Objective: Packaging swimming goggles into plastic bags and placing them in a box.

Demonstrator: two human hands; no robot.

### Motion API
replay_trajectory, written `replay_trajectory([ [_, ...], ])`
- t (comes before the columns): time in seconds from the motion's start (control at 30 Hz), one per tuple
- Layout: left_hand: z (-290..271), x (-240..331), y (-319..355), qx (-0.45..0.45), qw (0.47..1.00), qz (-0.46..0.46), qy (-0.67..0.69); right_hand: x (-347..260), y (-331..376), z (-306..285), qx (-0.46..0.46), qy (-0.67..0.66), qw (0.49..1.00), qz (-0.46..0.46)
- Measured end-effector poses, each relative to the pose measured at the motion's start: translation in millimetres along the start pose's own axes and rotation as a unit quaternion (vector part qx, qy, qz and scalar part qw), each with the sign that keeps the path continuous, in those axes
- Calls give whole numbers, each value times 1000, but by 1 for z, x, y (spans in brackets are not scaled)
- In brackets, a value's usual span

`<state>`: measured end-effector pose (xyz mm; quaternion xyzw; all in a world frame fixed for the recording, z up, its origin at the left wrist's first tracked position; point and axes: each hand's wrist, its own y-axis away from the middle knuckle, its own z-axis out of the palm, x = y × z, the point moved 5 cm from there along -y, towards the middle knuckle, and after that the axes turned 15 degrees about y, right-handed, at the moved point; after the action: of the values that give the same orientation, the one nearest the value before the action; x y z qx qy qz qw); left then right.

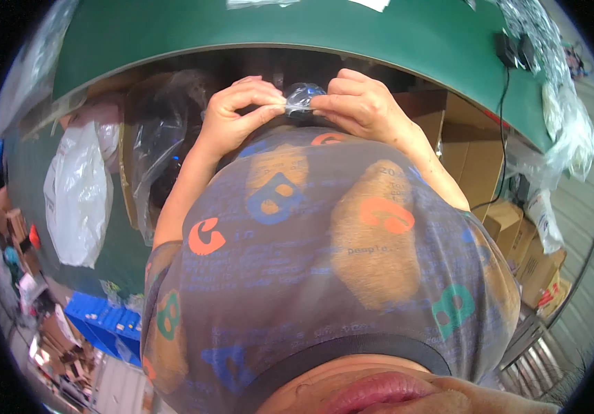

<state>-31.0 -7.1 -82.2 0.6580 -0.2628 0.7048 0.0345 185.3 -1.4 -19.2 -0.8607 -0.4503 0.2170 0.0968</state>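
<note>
A small clear plastic bag (304, 90) is held up between my two hands, just in front of the green table's edge. Something dark with a bluish tint shows through the film; its kind I cannot make out. My left hand (243, 110) pinches one side of the bag's near edge between thumb and fingers. On the other side, my right hand (364, 103) grips the same edge, thumb against curled fingers. The strip of film between the two pinches looks pulled straight.
Beyond my hands runs the green tabletop (290, 24). To the left are a white plastic bag (79, 196) and a large clear bag (162, 127); blue bins (107, 324) stand lower. An open cardboard box (473, 141) is at right, beside a hanging black cord (502, 131).
</note>
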Motion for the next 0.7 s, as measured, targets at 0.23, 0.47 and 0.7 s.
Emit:
replay_trajectory([
  [0.23, 28, 15, -11, -69, 996, 14, 62, -5, 30, -34, 10, -51, 998, 19],
  [0.47, -4, -12, -11, 86, 987, -64, 117, 35, 98, -122, -59, -53, 982, 171],
  [0.7, -38, -58, 7, 183, 935, -124, 278, 97, 214, -171, -236, 61, 777, 580],
])
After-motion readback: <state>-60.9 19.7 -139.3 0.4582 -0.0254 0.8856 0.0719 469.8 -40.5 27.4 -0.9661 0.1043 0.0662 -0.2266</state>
